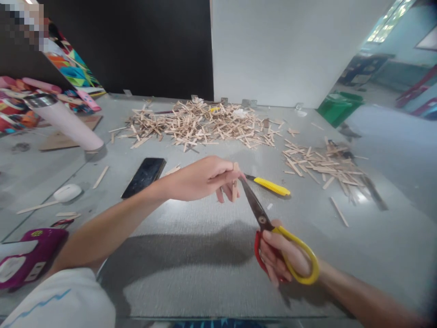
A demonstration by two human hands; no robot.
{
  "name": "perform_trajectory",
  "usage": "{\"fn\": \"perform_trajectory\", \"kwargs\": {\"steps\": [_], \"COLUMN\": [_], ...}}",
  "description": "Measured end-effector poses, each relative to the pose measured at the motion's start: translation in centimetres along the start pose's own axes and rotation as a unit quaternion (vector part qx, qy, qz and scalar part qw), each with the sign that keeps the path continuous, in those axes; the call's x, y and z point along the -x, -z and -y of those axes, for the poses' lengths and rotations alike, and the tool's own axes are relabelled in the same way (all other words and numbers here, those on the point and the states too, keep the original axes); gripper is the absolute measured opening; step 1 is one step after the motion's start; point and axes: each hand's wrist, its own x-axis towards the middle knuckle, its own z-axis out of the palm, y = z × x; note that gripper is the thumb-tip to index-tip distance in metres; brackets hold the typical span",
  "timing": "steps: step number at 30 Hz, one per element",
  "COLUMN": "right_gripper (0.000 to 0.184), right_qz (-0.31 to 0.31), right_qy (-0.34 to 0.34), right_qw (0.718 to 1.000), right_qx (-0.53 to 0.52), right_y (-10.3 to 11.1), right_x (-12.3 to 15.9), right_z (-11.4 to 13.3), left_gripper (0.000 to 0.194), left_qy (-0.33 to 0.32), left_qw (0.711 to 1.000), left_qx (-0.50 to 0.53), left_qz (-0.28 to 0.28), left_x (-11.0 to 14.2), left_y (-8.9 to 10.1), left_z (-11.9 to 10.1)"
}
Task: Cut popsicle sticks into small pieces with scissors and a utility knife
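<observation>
Between the fingers of my left hand [213, 175] is a small flat wooden piece [235, 193], held upright above the table. Scissors [254, 205] with one red and one yellow handle are gripped in my right hand [282, 255]. Their dark blades look closed together, and the tip points up toward my left fingertips; whether it touches them or the wood I cannot tell. Just beyond the blades lies a yellow utility knife [271, 186] on the table.
A large heap of wooden sticks [201, 125] spreads along the back, with a smaller pile [321, 161] at right. On the left are a phone [144, 177], a pink bottle [68, 123], a white rounded object [67, 193] and a purple device [34, 255]. A green bin [341, 108] stands beyond the table.
</observation>
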Motion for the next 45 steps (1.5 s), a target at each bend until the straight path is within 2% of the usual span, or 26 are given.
{"fn": "perform_trajectory", "kwargs": {"steps": [4, 10, 22, 33, 39, 45], "right_gripper": [0.071, 0.066, 0.058, 0.067, 0.071, 0.07], "right_qz": [-0.021, -0.038, -0.059, -0.108, -0.12, -0.136], "right_qy": [0.043, 0.004, -0.004, -0.016, -0.022, 0.005], "right_qw": [0.997, 0.995, 0.994, 0.984, 0.984, 0.981], "right_qx": [0.058, 0.092, 0.088, 0.138, 0.129, 0.138], "right_y": [0.3, -0.3, -1.2, -1.7, -1.9, -2.1], "right_x": [0.0, 0.1, 0.1, 0.3, 0.3, 0.0], "right_z": [0.5, 2.1, 3.0, 3.0, 2.5, 2.4], "left_gripper": [0.05, 0.043, 0.033, 0.032, 0.033, 0.034], "left_qy": [-0.004, 0.003, 0.001, 0.014, 0.011, 0.008], "left_qw": [1.0, 1.0, 0.998, 0.997, 0.994, 0.993], "left_qx": [0.001, -0.006, -0.024, -0.035, -0.05, -0.063], "left_qz": [-0.004, -0.027, -0.058, -0.071, -0.095, -0.097], "left_x": [-0.2, 0.0, 0.2, 0.2, 0.2, 0.3], "left_y": [-0.1, -0.3, -0.5, -1.3, -1.9, -2.1], "left_z": [-0.1, -0.2, -0.8, -1.0, -0.6, -0.6]}}
